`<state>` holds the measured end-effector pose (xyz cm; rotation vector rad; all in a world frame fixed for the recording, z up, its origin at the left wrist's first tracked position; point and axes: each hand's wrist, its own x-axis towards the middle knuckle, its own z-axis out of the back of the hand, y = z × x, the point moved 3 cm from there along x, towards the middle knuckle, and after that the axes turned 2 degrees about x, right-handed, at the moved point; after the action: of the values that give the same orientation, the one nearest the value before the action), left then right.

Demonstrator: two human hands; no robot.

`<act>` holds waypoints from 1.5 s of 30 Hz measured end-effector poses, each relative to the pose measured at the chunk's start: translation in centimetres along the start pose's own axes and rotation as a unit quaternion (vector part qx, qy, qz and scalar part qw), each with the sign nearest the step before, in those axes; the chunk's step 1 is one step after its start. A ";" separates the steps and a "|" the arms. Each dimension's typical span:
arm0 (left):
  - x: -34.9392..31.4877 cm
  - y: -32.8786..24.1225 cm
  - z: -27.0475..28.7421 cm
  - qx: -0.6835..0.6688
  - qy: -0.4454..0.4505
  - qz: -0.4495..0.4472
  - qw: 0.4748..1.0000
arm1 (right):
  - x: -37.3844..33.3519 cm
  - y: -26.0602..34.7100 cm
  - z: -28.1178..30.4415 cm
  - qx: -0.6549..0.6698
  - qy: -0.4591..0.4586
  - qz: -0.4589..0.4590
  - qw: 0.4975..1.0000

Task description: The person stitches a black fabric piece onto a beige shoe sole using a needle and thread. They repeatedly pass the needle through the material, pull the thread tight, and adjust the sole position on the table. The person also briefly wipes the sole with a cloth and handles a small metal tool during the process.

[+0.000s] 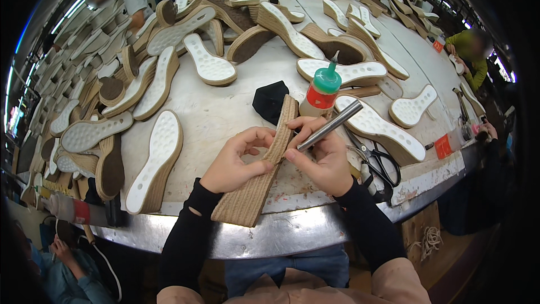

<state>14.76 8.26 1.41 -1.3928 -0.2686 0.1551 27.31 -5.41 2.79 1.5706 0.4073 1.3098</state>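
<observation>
Between my hands, above the table's near edge, a woven-rope wedge shoe sole [256, 188] is tilted on its side, its thick heel end toward me. My left hand [239, 157] grips it from the left, thumb pressed along the braided side. My right hand [322, 157] pinches the thinner part near the toe. A metal rod [332, 125] also sits in my right hand, pointing up and to the right. Behind the sole lies a black cloth [270, 101]. A glue bottle with a green cap [326, 81] stands just past my right hand.
Many wedge soles with white dimpled tops, such as one sole [154, 160], cover the worktable [247, 93]. Black-handled scissors [379, 163] lie right of my right hand. Another red-labelled bottle [447, 143] is farther right. The metal table edge [236, 242] runs before me; several people work around.
</observation>
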 end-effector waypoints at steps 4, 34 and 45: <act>0.1 -0.1 -0.1 -0.009 -0.004 0.005 1.000 | 0.0 0.0 0.2 0.028 -0.008 -0.020 0.999; 0.0 -0.5 0.1 0.064 0.017 -0.008 0.998 | -1.1 -0.1 -0.2 0.143 -0.122 -0.156 0.970; 0.0 -0.5 -0.1 0.099 -0.015 -0.006 0.995 | -2.2 -0.7 -0.8 0.161 -0.147 -0.166 0.962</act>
<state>14.79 8.07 1.86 -1.1927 -0.2801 0.1877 26.05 -6.36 0.91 1.8387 0.6879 0.7637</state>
